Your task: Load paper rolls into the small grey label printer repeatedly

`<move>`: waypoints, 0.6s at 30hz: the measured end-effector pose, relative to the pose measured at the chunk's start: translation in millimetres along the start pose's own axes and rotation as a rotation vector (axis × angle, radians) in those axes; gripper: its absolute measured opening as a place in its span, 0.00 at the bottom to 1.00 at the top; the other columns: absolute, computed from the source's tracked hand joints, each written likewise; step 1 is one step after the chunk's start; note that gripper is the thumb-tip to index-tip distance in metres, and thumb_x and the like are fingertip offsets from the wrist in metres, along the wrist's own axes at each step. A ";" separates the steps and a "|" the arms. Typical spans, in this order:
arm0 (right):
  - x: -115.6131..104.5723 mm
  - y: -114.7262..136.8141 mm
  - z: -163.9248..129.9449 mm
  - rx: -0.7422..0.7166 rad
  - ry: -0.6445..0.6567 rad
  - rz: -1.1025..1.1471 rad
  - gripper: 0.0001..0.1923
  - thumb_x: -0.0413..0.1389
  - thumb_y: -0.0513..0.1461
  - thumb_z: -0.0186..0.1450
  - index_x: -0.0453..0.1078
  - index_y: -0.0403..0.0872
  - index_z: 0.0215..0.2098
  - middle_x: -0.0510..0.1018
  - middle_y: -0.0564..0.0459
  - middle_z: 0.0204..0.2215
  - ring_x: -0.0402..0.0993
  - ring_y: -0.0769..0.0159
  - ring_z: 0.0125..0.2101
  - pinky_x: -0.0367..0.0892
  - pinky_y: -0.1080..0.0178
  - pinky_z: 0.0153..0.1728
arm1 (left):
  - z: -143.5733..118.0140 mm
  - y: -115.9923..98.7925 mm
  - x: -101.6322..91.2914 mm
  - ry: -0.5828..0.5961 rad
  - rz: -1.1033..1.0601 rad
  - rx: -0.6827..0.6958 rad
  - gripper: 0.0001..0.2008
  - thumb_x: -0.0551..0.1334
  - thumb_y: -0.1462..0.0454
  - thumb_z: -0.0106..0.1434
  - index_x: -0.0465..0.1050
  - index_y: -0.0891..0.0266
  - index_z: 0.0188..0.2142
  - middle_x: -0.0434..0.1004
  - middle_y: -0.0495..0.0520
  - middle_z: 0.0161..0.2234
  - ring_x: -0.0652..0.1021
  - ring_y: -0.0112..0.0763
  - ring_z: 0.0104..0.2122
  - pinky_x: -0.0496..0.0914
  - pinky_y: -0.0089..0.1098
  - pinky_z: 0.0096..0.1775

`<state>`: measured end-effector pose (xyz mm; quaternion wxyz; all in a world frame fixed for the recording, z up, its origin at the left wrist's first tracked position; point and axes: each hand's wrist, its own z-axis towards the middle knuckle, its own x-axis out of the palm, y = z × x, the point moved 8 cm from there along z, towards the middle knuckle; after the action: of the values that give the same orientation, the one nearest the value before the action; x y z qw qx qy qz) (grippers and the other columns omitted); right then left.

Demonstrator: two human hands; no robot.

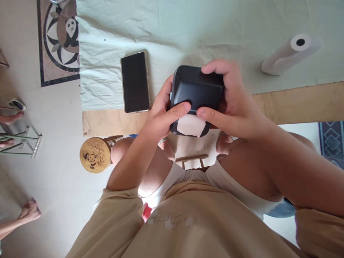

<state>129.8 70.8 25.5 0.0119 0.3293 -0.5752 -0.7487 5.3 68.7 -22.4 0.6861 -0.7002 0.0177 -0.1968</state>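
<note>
At the far left edge of the frame, another person's bare foot (29, 211) and part of a leg are cut off by the border, and a metal frame (21, 141) above them is only partly visible. In the upper left, a floor inlay with a panda motif (60, 36) is half covered by the pale green cloth (166, 28) that spreads over the wooden table (301, 104). Lower down, a round stool with a panda drawing (95, 155) stands on the floor just beside the person's knee.

A smartphone (135, 82) lies face up, its screen dark, on the cloth near the table's front edge, left of the hands. The left hand (161, 114) wraps the left side of a small black printer (197, 95), its thumb pressed on the front edge; the right hand (231, 104) closes over the top and right side, thumb meeting the other beside a short lettering too small to read. Both hands grip the printer firmly, holding it at centre frame above the table edge. A strip of white paper (191, 126) sticks out from its lower edge. The fingers hide much of the casing.

In the upper right, a roll of white paper (291, 53) lies on the cloth, well apart from the hands. A patterned rug (331, 141) is cut off at the right edge.
</note>
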 end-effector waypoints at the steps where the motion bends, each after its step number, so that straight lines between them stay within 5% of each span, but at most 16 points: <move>1: 0.2 -0.5 -0.1 0.004 0.003 0.003 0.29 0.55 0.46 0.60 0.49 0.49 0.55 0.65 0.46 0.51 0.68 0.65 0.46 0.70 0.57 0.47 | -0.1 -0.7 0.4 0.000 0.009 0.000 0.29 0.65 0.49 0.53 0.62 0.56 0.51 0.71 0.52 0.45 0.76 0.42 0.47 0.72 0.31 0.37; 10: 0.7 -1.1 0.4 0.010 0.006 -0.004 0.28 0.54 0.46 0.60 0.48 0.51 0.55 0.64 0.46 0.51 0.68 0.69 0.40 0.70 0.62 0.33 | 0.5 -4.9 4.5 0.037 -0.014 0.035 0.23 0.63 0.54 0.56 0.63 0.56 0.50 0.71 0.51 0.42 0.77 0.33 0.42 0.70 0.25 0.31; 14: 1.2 -1.5 -0.2 0.016 0.013 -0.015 0.29 0.54 0.46 0.60 0.47 0.49 0.55 0.64 0.46 0.51 0.69 0.67 0.43 0.71 0.59 0.40 | 1.8 -3.1 3.7 0.024 -0.040 0.047 0.22 0.60 0.51 0.59 0.63 0.56 0.50 0.71 0.52 0.44 0.75 0.38 0.49 0.72 0.28 0.37; 18: -2.1 1.7 -1.1 -0.021 -0.038 -0.082 0.29 0.54 0.45 0.60 0.49 0.50 0.55 0.62 0.47 0.54 0.64 0.62 0.54 0.67 0.55 0.53 | 5.2 -4.7 3.3 -0.041 -0.179 0.033 0.21 0.51 0.48 0.63 0.67 0.61 0.45 0.72 0.54 0.46 0.65 0.39 0.60 0.68 0.33 0.55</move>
<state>131.3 70.1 27.8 -0.0263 0.3380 -0.5534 -0.7608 8.8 72.9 -16.9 0.6773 -0.6916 -0.0623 -0.2431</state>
